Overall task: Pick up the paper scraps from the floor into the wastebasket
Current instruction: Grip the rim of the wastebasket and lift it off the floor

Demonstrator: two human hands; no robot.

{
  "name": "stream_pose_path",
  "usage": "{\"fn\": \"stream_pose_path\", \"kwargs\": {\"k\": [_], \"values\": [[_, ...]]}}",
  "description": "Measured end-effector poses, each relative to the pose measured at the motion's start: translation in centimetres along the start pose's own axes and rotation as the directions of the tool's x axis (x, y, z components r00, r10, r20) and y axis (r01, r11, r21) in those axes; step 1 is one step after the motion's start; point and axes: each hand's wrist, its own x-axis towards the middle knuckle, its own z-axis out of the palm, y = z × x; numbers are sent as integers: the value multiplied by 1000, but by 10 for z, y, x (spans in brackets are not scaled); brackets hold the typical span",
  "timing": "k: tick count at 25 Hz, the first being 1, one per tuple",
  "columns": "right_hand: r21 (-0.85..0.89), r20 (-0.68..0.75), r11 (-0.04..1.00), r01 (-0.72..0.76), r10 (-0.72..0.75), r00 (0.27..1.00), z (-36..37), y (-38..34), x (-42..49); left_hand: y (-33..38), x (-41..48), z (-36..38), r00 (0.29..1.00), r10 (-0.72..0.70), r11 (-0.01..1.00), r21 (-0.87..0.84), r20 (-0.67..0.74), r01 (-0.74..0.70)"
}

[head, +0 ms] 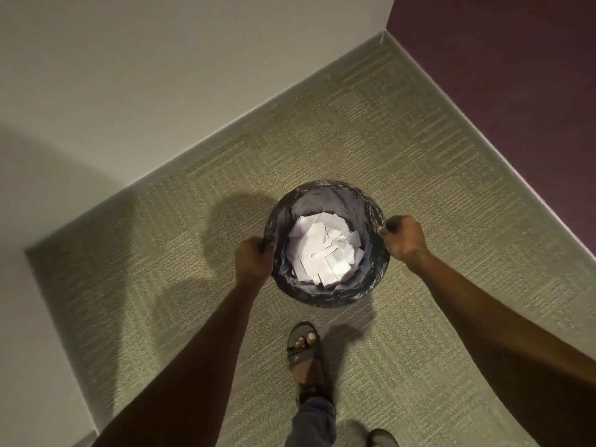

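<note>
**Surroundings, referenced to the wastebasket**

- Left and beyond: a pale wall with a grey baseboard runs diagonally behind the wastebasket.
- Beneath and on all sides: ribbed grey-green carpet.
- Immediately left: a rounded shadow lies on the carpet, touching the wastebasket's outline.
- Near side: a foot in a dark strapped sandal stands close to the wastebasket, toes pointing at it. A blue-grey trouser leg shows behind it. A second sandal is cut by the frame edge, farther from the wastebasket.
- Right and beyond: a maroon wall meets the pale wall in a corner behind the wastebasket.
- Both forearms reach in from the near side. Each hand covers a short stretch of rim; the opening is otherwise unobstructed.

**Task items**

- Left hand: clenched around the left edge of the rim, fingers curled over the liner.
- Wastebasket: round, viewed from above, fitted with a dark, wrinkled plastic liner folded over the rim. Whether its base touches the carpet cannot be determined.
- Paper scraps: white, flat, mostly rectangular pieces. They lie overlapping in a heap inside the wastebasket, covering its bottom.
- Right hand: grasping the right edge of the rim, fingers curled, thumb toward the opening.
</note>
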Motion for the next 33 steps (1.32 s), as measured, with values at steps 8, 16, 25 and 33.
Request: {"fn": "stream_pose_path", "kwargs": {"k": [8, 16, 25, 33], "values": [[310, 80, 943, -121, 101, 992, -101, -60, -95, 66, -57, -111, 999, 9, 998, -60, 46, -6], [311, 66, 945, -100, 83, 994, -211, -126, -186, 140, -89, -201, 988, -55, 930, -353, 147, 105], [378, 60, 925, -39, 18, 998, -300, -189, -231, 214, -87, -270, 995, 66, 921, -389, 74, -32], [473, -35, 881, -14, 34, 999, -354, -188, -211, 295, -63, -272, 985, 134, 904, -420, 107, -77]]}}
